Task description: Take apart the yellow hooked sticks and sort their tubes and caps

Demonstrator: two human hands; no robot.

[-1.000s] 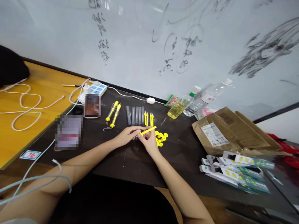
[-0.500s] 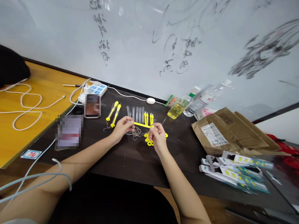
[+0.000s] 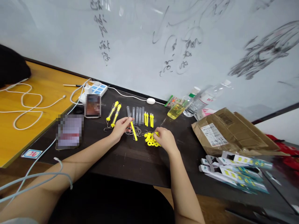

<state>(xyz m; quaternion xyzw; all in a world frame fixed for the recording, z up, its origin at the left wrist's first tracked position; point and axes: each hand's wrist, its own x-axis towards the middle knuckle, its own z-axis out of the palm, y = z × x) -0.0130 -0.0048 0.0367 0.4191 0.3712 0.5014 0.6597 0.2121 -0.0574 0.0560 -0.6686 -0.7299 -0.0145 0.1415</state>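
Observation:
My left hand [image 3: 121,127] pinches the upper end of a slim yellow plastic rod [image 3: 134,132], which slants down toward the table's front edge. My right hand [image 3: 165,139] reaches into a small pile of yellow rings [image 3: 149,143]. Its fingers are drawn together there, and whatever lies between the tips is hidden. Beneath the rod lies a tangle of thin metal wire hooks [image 3: 137,132]. Behind the hands several clear plastic tubes [image 3: 140,115] lie in a row, beside several yellow rods with metal tips [image 3: 151,120]. Two assembled yellow-and-clear pieces with wire hooks [image 3: 116,115] lie to the left.
Two phones [image 3: 92,106] [image 3: 69,132] and a power strip [image 3: 99,90] are on the left, with loose cables [image 3: 35,175] crossing my left arm. Bottles [image 3: 178,109], a torn brown parcel [image 3: 224,130] and flattened boxes [image 3: 238,174] occupy the right. A whiteboard [image 3: 140,46] rises behind.
My right hand has let go of the rod's end and moved right and down onto the ring pile. The rod, still in my left hand, has swung from nearly level to pointing downward.

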